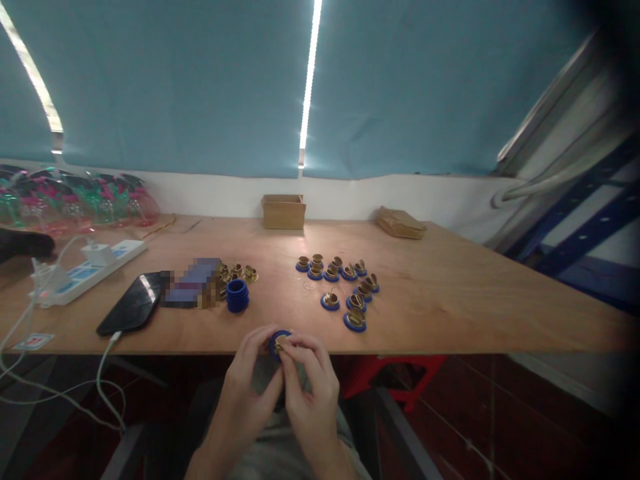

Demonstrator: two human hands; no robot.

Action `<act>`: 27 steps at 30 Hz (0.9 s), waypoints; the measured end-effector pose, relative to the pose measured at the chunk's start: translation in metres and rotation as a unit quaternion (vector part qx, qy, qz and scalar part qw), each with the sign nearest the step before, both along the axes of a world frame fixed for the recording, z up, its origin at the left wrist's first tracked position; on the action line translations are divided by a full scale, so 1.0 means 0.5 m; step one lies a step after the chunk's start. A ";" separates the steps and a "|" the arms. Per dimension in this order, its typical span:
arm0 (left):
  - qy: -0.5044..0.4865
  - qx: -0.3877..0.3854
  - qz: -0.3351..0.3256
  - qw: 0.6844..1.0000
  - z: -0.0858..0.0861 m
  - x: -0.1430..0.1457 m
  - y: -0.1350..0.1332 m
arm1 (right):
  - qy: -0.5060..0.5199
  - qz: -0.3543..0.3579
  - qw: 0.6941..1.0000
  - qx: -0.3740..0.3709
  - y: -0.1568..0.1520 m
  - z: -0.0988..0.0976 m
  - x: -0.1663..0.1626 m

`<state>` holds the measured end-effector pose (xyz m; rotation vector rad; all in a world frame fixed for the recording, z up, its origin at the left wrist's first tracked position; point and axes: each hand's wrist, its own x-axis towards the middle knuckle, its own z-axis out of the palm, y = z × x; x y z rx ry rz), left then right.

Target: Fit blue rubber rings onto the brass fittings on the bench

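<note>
Both my hands meet just in front of the table's near edge. My left hand pinches a blue ring from the left. My right hand pinches a small brass piece seated in that ring. On the wooden table beyond lies a group of several blue rings with brass pieces in them. A stack of bare blue rings stands to the left, with loose brass pieces behind it.
A black phone on a white cable and a white power strip lie at the left. A small cardboard box and a brown packet sit by the back wall. Colourful plastic bottles stand far left. A red stool is under the table.
</note>
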<state>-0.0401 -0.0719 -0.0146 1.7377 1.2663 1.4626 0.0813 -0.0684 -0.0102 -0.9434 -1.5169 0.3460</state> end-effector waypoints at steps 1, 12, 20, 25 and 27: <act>-0.040 -0.027 -0.035 0.998 0.004 -0.003 -0.003 | 0.006 0.001 1.000 0.009 -0.001 0.002 0.001; -0.273 -0.179 -0.139 0.935 0.039 -0.024 -0.007 | 0.001 0.015 0.998 0.065 -0.010 0.005 0.006; -0.278 -0.186 -0.107 0.936 0.045 -0.021 -0.007 | -0.030 0.027 0.995 0.086 -0.009 0.010 0.012; -0.264 -0.185 -0.087 0.943 0.042 -0.019 -0.010 | -0.028 0.051 0.995 0.078 -0.015 0.014 0.015; -0.266 -0.186 -0.086 0.942 0.039 -0.018 -0.013 | -0.002 0.040 0.997 0.064 -0.018 0.008 0.016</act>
